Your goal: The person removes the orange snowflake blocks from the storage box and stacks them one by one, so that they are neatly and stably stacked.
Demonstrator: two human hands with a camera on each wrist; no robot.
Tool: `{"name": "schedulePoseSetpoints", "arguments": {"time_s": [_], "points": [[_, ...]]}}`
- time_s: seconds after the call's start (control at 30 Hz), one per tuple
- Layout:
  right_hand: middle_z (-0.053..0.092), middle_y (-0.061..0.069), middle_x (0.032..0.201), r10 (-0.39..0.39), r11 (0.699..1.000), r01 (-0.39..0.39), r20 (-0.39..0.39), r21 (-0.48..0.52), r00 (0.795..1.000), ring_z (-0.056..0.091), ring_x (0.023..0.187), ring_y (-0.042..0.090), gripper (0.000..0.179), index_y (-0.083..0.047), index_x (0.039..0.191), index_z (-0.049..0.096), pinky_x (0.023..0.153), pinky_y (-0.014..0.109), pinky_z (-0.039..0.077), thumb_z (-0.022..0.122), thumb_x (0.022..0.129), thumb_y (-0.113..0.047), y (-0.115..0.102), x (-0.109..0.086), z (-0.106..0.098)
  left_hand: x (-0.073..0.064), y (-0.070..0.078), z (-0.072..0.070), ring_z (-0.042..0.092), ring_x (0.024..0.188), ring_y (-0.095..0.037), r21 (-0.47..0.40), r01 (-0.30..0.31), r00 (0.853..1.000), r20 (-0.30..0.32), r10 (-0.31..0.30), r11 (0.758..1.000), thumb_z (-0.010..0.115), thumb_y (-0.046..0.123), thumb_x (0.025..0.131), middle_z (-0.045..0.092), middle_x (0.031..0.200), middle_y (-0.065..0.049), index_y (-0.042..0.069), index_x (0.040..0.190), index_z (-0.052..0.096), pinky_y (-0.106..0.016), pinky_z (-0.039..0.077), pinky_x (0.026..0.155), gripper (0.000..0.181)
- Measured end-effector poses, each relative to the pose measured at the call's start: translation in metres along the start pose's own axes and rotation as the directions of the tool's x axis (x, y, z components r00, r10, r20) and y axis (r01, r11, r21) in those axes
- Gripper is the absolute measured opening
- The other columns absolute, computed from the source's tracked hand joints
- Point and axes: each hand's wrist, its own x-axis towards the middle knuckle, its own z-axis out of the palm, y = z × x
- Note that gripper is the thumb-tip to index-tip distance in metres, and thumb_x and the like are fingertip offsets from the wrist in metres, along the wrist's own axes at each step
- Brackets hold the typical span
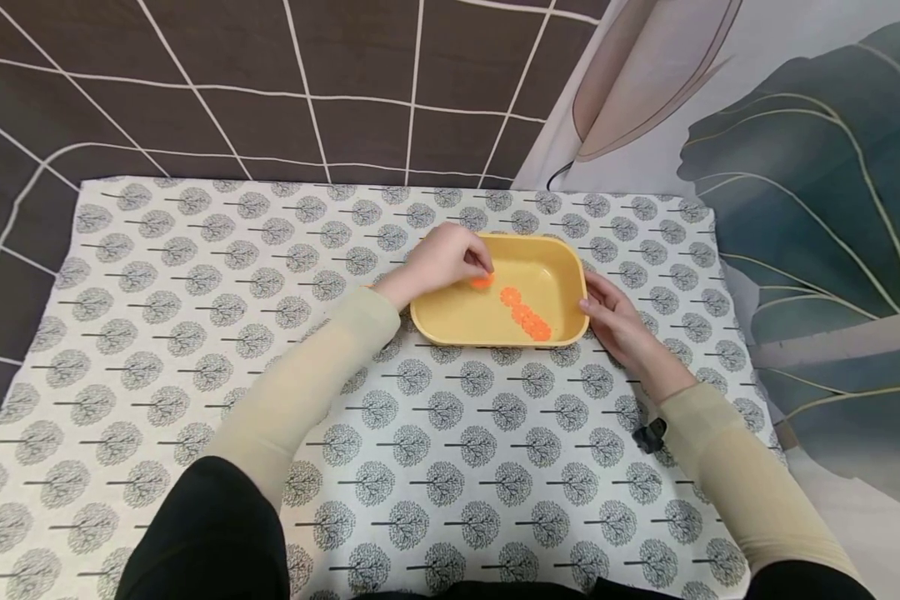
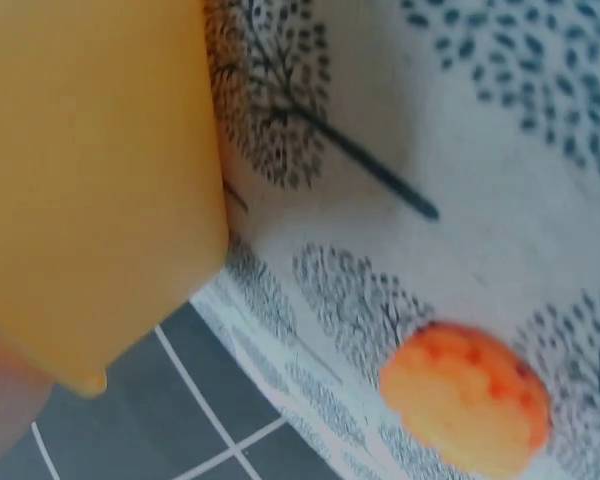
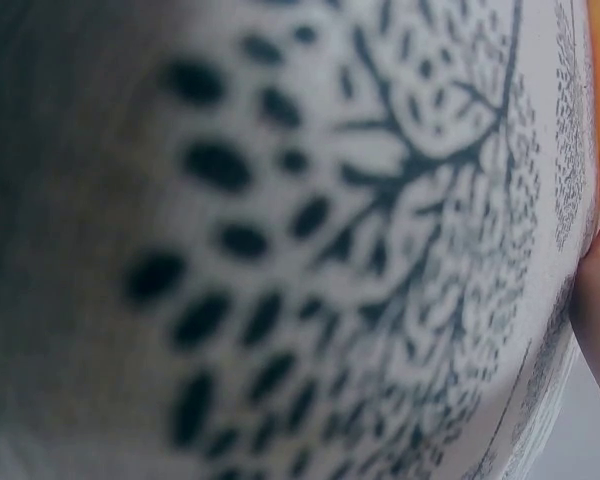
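Observation:
A shallow yellow tray (image 1: 450, 335) stands on the cloth in the head view. Several orange, scallop-edged slices (image 1: 521, 312), looking like carrot slices, lie in a slanting row on its floor. Over the tray's left part, my left hand (image 1: 450, 254) pinches another carrot slice (image 1: 482, 282) between thumb and fingers. At the right end, my right hand (image 1: 617, 321) holds the tray, thumb at the rim and fingers along the outside. The left wrist view shows one more carrot slice (image 2: 467, 400) on the cloth, beside the tray's outer wall (image 2: 100, 170).
A white cloth (image 1: 375, 454) printed with grey trees covers the table. Dark cloth with white grid lines (image 1: 255, 92) hangs behind it. A leaf-patterned curtain (image 1: 817, 208) is at the right. Something small and black (image 1: 650, 435) sits at the right wrist.

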Motion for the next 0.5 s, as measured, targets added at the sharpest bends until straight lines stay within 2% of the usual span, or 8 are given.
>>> {"name": "schedulePoseSetpoints", "arguments": {"time_s": [0.13,0.23,0.37,0.5], "points": [[0.018,0.019,0.176,-0.001,1.000,0.001,-0.001,-0.009,1.000,0.049,0.140,0.002,0.063,0.001,0.165,0.026,0.123,0.017,0.038,0.052,0.107,0.000,0.000,0.000,0.000,-0.004,-0.001,-0.008,0.073,0.095,-0.019,-0.025,0.025,1.000,-0.017,-0.026,0.999,0.083,0.010,0.093,0.082,0.106,-0.008,0.008,0.100,0.083,-0.027,0.061,0.085,0.008],[0.017,0.018,0.177,0.004,1.000,-0.004,-0.001,-0.008,1.000,0.044,0.148,0.009,0.065,0.001,0.165,0.025,0.126,0.019,0.035,0.054,0.107,-0.002,0.000,0.000,-0.001,-0.008,-0.003,-0.016,0.072,0.097,-0.020,-0.039,0.050,0.998,-0.033,-0.052,0.998,0.082,0.010,0.093,0.082,0.108,-0.008,0.009,0.102,0.083,-0.028,0.061,0.086,0.009],[0.016,0.018,0.177,0.013,1.000,-0.013,-0.003,-0.016,1.000,0.032,0.159,0.021,0.065,0.001,0.165,0.024,0.130,0.022,0.031,0.054,0.107,-0.004,0.000,0.000,-0.001,-0.016,-0.005,-0.028,0.073,0.097,-0.021,-0.054,0.056,0.996,-0.069,-0.059,0.997,0.083,0.010,0.093,0.082,0.109,-0.009,0.008,0.102,0.084,-0.030,0.060,0.087,0.009],[0.015,0.018,0.177,0.016,1.000,-0.016,0.005,-0.020,1.000,0.026,0.162,0.025,0.065,0.001,0.165,0.023,0.130,0.023,0.030,0.054,0.108,-0.003,0.000,0.000,-0.002,-0.027,-0.009,-0.040,0.073,0.099,-0.022,-0.061,0.063,0.992,-0.106,-0.070,0.996,0.084,0.010,0.092,0.082,0.110,-0.011,0.006,0.100,0.084,-0.032,0.060,0.090,0.009]]}}
